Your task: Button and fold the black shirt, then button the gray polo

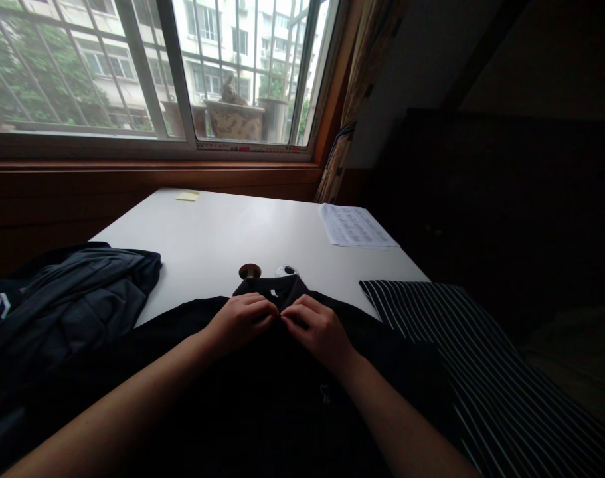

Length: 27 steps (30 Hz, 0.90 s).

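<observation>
A black collared shirt (277,398) lies spread over the near part of the white table, its collar (292,287) pointing away from me. My left hand (247,313) and my right hand (318,325) meet just below the collar, fingertips pinched together on the shirt front. Whether a button is between the fingers is too small and dark to tell. A small light logo (325,394) shows on the shirt's right side. Just beyond the collar sit a brown spool (250,270) and a round white item with a dark centre (286,271).
Dark clothing (97,292) is heaped at the left, and a black-and-white striped cloth (461,332) drapes over the right edge. Printed papers (356,226) rest at the back right of the white table (217,232). Yellow sticky notes (187,196) lie near the far edge, below a barred window.
</observation>
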Available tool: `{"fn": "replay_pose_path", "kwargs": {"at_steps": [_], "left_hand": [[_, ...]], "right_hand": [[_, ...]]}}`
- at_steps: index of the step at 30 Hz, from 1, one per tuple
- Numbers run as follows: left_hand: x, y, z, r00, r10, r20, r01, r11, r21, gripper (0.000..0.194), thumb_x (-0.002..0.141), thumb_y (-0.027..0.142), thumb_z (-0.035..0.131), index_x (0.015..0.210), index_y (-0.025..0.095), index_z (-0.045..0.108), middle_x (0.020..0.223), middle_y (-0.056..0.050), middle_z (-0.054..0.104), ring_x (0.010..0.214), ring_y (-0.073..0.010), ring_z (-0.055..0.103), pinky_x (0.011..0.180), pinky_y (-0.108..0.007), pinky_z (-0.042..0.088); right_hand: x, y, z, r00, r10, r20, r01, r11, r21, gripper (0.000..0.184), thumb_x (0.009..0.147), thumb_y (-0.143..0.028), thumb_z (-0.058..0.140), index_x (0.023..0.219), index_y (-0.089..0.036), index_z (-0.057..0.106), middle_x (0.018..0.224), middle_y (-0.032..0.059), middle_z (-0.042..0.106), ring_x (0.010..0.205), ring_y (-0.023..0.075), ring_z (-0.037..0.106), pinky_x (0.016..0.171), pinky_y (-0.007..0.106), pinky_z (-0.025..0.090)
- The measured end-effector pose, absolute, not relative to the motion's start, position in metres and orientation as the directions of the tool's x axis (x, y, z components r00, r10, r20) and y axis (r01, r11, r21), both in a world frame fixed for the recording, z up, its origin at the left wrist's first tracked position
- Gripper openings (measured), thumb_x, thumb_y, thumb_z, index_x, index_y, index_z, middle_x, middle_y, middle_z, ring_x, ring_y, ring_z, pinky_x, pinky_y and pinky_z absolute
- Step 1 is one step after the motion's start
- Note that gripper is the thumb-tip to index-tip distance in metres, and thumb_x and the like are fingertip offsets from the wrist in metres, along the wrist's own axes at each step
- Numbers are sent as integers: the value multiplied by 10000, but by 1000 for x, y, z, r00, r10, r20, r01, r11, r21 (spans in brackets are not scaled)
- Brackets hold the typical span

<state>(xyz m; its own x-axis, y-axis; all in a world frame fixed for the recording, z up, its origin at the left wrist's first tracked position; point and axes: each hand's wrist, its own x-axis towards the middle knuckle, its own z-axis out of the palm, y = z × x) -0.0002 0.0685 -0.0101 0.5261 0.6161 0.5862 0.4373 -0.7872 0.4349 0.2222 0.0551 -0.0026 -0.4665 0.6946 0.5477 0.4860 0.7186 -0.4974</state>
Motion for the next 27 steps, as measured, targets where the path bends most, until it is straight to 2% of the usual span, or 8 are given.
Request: {"fn": "replay_pose_path", "kwargs": {"at_steps": [7, 17, 27], "left_hand": [[-1, 67, -6, 520, 625, 582, 400, -780, 481, 95, 911, 144, 609, 905, 180, 697, 820, -38, 707, 726, -138, 667, 661, -229, 541], [-3, 66, -4, 520, 654, 550, 383, -754, 534, 92, 885, 122, 626, 907, 175, 697, 840, -40, 700, 757, -146, 666, 695, -246, 544], [-4, 67, -7, 518, 665, 538, 383, -743, 549, 85, 880, 134, 622, 892, 180, 693, 836, -36, 697, 747, -142, 658, 685, -241, 538]], "right_hand": [[224, 54, -3, -461, 697, 550, 473, 717, -512, 110, 905, -138, 597, 875, -236, 637, 815, 7, 617, 726, 152, 599, 691, 284, 503], [226, 54, -2, -483, 687, 543, 422, 726, -543, 87, 944, -185, 609, 935, -236, 677, 861, 24, 660, 777, 163, 641, 724, 296, 523], [225, 54, -1, -521, 647, 556, 448, 762, -468, 95, 955, -165, 598, 962, -220, 676, 886, 37, 676, 806, 171, 658, 742, 287, 517]]}}
